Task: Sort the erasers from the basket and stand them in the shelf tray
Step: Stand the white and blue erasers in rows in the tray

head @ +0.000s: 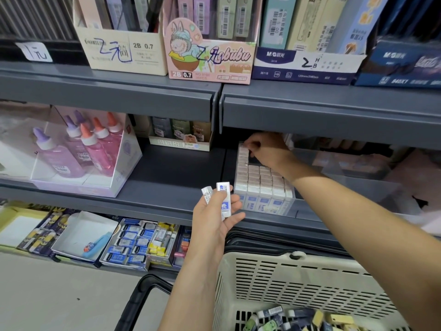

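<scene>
Closest to me in the head view is the basket (298, 280), at the bottom edge, with loose erasers (274, 314) lying flat and jumbled on its floor. Just above its left rim is my left hand (214, 218). Its thumb and fingers are clamped on two erasers (223, 199), held side by side with their long axes near upright and their tops tipped a little left. The pair hangs in front of the front edge of the shelf (171, 173).

Farther in, the clear tray (290, 206) stands on that shelf, its front wall near the shelf's front edge and just right of the held pair. Standing erasers (260, 180) fill the front rows on end. A dark gap (254, 160) shows toward the tray's back, right of a single column along the left wall. My right hand (267, 151) reaches over the rows to the far left corner, fingers curled down together onto the corner eraser (244, 146). Whether they pinch it or only press it, I cannot tell.

What matters for the next move is where the gap lies: up and right of the held pair, beyond the filled rows, almost under my right hand. I judge the right hand the nearer one. The pair already stands upright, so I'd expect a pass across, not a turn.
</scene>
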`<act>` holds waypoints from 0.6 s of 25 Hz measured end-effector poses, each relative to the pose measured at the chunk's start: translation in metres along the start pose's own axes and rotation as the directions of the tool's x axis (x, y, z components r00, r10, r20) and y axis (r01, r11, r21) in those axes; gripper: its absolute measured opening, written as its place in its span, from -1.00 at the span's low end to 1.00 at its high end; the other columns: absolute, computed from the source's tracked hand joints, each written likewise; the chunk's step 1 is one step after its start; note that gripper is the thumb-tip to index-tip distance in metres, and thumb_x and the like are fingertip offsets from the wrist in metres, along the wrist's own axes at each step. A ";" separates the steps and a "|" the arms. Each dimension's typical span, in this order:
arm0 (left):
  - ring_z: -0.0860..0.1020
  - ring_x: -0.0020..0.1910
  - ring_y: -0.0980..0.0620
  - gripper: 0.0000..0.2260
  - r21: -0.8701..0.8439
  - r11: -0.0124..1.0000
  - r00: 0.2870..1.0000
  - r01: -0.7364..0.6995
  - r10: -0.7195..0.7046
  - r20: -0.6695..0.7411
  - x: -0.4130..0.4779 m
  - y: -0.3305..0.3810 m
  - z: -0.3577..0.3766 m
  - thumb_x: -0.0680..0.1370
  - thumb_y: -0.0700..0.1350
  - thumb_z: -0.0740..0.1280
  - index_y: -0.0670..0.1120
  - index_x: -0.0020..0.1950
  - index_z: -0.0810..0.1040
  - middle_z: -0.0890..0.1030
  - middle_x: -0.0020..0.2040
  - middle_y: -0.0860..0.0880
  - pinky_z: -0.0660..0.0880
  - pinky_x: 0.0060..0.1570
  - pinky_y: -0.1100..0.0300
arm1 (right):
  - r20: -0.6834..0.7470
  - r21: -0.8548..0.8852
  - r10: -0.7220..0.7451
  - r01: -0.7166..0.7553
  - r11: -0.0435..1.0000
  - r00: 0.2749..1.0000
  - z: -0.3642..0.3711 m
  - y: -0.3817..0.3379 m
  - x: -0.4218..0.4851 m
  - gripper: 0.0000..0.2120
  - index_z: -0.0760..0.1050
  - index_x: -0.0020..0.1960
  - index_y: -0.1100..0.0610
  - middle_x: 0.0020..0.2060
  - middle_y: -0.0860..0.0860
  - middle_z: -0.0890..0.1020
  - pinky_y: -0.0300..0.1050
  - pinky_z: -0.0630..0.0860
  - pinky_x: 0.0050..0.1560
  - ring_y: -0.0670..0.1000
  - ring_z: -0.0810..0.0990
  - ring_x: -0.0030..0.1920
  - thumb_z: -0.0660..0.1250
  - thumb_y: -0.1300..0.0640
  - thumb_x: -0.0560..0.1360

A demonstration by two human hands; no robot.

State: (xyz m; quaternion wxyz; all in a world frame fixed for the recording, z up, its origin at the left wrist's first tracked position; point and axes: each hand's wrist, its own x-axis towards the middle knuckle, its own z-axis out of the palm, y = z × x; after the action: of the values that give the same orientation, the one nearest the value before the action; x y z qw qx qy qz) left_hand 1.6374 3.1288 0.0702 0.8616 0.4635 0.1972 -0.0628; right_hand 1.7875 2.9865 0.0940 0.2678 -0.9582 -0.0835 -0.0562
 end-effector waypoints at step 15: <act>0.65 -0.26 0.02 -0.78 -0.042 0.999 0.987 0.033 -0.026 0.156 -0.012 0.001 0.008 0.55 -0.20 0.23 -0.22 -0.11 0.66 0.69 -0.13 -0.20 0.57 -0.38 0.22 | 0.278 0.260 -0.219 0.146 0.954 0.935 -0.037 -0.043 -0.089 -0.93 0.61 -0.13 0.02 -0.27 -0.17 0.60 -0.28 0.49 -0.14 -0.22 0.55 -0.25 0.38 0.05 0.46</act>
State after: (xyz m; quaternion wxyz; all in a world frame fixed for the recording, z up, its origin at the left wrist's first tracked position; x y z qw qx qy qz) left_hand 1.6291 3.1224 0.0796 0.8835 0.4349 0.1375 -0.1071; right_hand 1.6899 2.9920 0.1338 0.3570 -0.9048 -0.2190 0.0771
